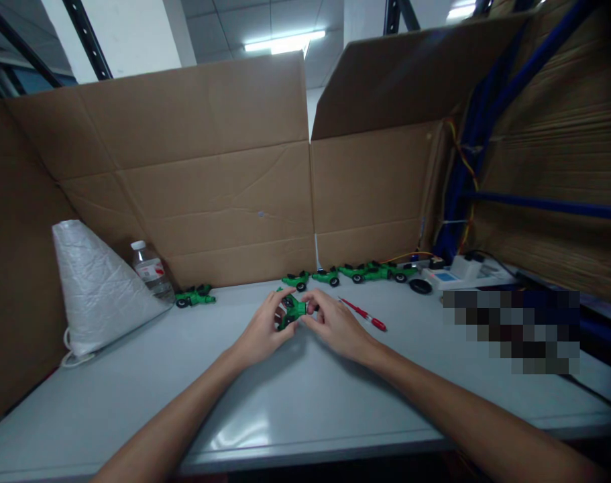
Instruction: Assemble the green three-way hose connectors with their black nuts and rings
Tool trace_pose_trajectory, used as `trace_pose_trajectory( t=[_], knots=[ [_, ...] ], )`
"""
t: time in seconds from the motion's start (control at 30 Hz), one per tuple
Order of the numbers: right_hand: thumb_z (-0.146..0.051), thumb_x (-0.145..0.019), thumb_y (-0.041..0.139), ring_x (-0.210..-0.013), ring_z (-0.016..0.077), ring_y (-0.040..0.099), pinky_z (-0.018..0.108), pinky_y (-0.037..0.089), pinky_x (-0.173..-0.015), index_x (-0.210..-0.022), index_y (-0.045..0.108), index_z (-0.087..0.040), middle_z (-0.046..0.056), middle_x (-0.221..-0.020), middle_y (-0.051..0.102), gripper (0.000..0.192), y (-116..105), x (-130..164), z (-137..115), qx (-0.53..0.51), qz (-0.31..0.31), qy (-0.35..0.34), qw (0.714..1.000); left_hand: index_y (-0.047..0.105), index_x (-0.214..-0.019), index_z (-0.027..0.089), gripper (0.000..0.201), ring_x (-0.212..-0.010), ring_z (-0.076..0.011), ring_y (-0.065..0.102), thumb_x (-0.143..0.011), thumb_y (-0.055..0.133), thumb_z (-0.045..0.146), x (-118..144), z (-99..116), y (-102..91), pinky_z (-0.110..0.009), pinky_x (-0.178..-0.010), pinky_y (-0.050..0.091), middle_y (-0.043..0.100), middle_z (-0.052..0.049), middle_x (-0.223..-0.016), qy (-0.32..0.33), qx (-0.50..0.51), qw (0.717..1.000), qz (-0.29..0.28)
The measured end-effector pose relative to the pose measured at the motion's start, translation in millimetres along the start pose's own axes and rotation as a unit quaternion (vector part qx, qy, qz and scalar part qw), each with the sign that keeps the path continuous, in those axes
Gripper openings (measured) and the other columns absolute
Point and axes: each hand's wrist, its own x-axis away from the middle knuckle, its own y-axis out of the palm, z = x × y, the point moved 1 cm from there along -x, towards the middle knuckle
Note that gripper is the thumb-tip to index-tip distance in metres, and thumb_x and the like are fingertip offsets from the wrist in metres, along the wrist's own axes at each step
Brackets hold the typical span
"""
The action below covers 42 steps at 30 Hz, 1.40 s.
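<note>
Just left of the screwdriver, above the desk, a green toy car sits between two bare hands; the left hand grasps it from its left side, fingers bent around the body and thumb below; the right hand meets it from the other side, nearer the screwdriver, fingers and thumb pinched about its right end; a small part at those fingertips is too small and too covered to tell.

The screwdriver itself lies flat, its red handle pointing right and toward the person, its thin shaft toward the back; beyond it stands a row of cars, also green with black wheels, along the foot of the cardboard; where one car ends and the next begins at the row's right part is hard to tell.

Well to the left of the screwdriver, another green car stands alone; farther left a clear bottle with a white cap leans behind a silvery bag; to the right of the screwdriver lie a black ring and a white power strip; farther right and nearer, a pixelated patch hides what lies there.
</note>
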Motion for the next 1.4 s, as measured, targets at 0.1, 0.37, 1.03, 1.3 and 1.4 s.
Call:
trace_pose_trajectory(
  t=[0.1, 0.37, 1.03, 1.3, 1.4],
  knots=[
    [-0.025, -0.097, 0.060, -0.080, 0.0174, 0.061, 0.029, 0.044, -0.074, -0.119, 0.057, -0.024, 0.002, -0.101, 0.064, 0.022, 1, 1, 0, 0.007, 0.000, -0.009, 1.000, 0.041, -0.155, 0.028, 0.066, -0.097, -0.0201, 0.062, -0.095, 0.067, 0.027, 0, -1, -0.6, -0.038, -0.091, 0.055, 0.058, -0.010, -0.127, -0.002, -0.003, 1.000, -0.001],
    [-0.024, -0.097, 0.061, -0.075, 0.0159, 0.062, 0.029, 0.044, -0.074, -0.119, 0.054, -0.024, 0.000, -0.096, 0.067, 0.023, 0, 2, -2, 0.004, -0.023, 0.016, 1.000, 0.039, -0.157, 0.029, 0.066, -0.095, -0.0196, 0.059, -0.097, 0.066, 0.031, 0, 1, -1.5, -0.037, -0.091, 0.055, 0.056, -0.010, -0.125, -0.004, -0.015, 1.000, -0.016],
    [-0.032, -0.096, 0.064, -0.080, 0.0167, 0.062, 0.030, 0.046, -0.077, -0.116, 0.060, -0.022, 0.004, -0.107, 0.068, 0.022, -4, 1, 2, 0.001, -0.024, -0.024, 0.999, 0.044, -0.155, 0.026, 0.068, -0.091, -0.0179, 0.062, -0.094, 0.072, 0.038, -1, -5, -1.8, -0.032, -0.082, 0.056, 0.062, -0.009, -0.122, -0.035, 0.045, 0.998, -0.017],
    [-0.050, -0.106, 0.045, -0.063, 0.0149, 0.059, 0.026, 0.042, -0.061, -0.098, 0.064, -0.019, 0.001, -0.081, 0.068, 0.037, -1, -4, 11, -0.084, -0.048, 0.081, 0.992, 0.043, -0.156, 0.032, 0.068, -0.092, -0.0170, 0.061, -0.095, 0.072, 0.036, -1, -1, -3.2, -0.033, -0.086, 0.058, 0.058, -0.009, -0.126, -0.010, 0.042, 0.999, -0.030],
    [-0.040, -0.093, 0.068, -0.067, 0.0131, 0.058, 0.026, 0.044, -0.064, -0.119, 0.058, -0.023, 0.002, -0.104, 0.069, 0.032, -5, -2, 7, -0.044, -0.016, 0.021, 0.999, 0.045, -0.155, 0.031, 0.067, -0.093, -0.0175, 0.062, -0.094, 0.072, 0.037, -1, -3, -4.5, -0.033, -0.083, 0.059, 0.057, -0.010, -0.127, -0.023, 0.052, 0.998, -0.023]
  ],
)
